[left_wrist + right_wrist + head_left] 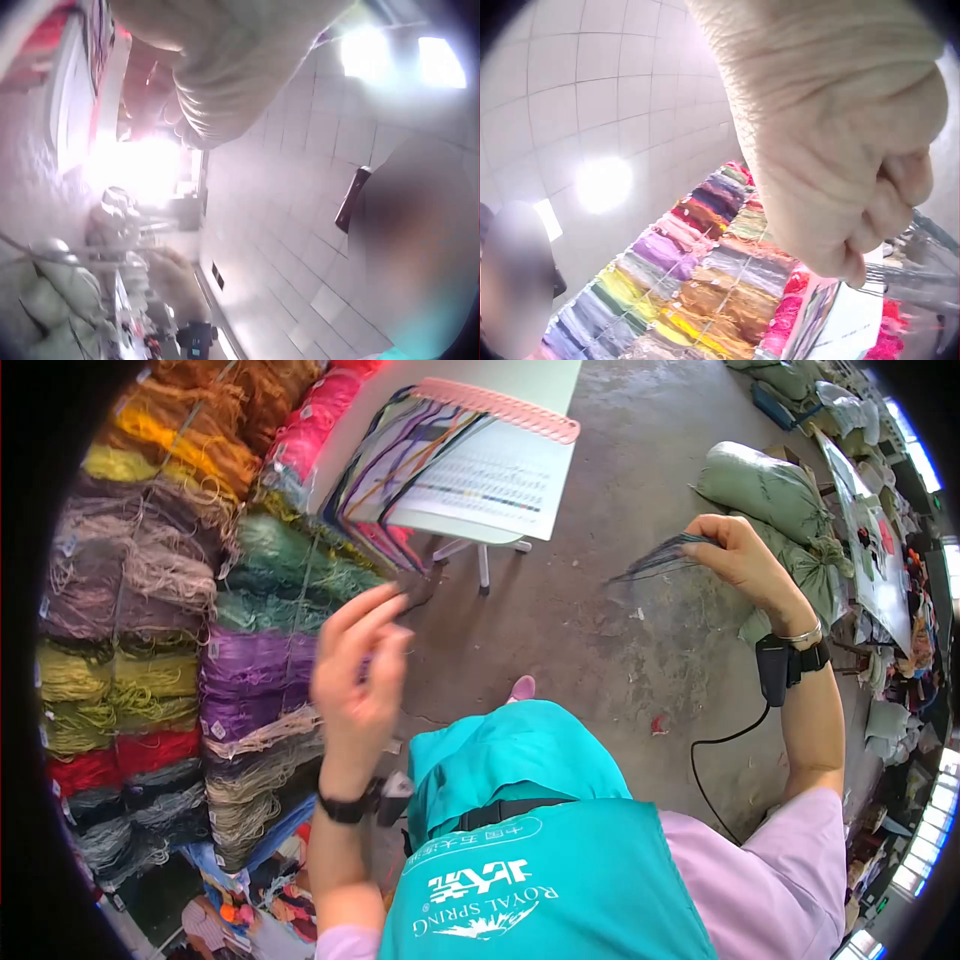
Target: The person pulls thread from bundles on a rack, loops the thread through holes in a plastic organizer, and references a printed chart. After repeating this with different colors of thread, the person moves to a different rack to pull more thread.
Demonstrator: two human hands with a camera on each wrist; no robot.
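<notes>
My right hand (740, 555) pinches one end of a bundle of dark grey-blue threads (655, 558), which trails to the left in the head view. In the right wrist view the curled fingers of that hand (840, 142) hold the same threads (911, 276). My left hand (360, 670), blurred, is raised with bent, spread fingers and nothing visible in them, just below the hanging ends of coloured threads (375, 465). Those threads hang from a pink holder with holes (500, 408) on a white table (400, 390). The left wrist view shows part of the left hand (225, 67).
Stacked yarn bundles in many colours (130, 550) stand at the left. A printed sheet (490, 485) lies on the table under the threads. Stuffed green sacks (765, 495) and a cluttered board (870, 540) are at the right. A black cable (705, 780) hangs from the right wrist.
</notes>
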